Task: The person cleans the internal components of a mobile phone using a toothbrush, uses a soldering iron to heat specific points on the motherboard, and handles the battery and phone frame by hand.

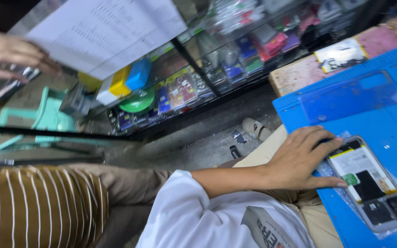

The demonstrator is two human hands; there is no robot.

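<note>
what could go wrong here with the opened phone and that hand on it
The opened phone lies back-off near the corner of the blue mat, with its battery and boards bare. The right hand rests on its end while the camera looks away toward the glass display case, so a blind nudge might slide it off the edge. Fingertips could also smudge or press the bare parts. The left hand is busy with a sheet of paper.

Matt blue mat (345, 115); glossy glass cabinet (235, 55)
</note>
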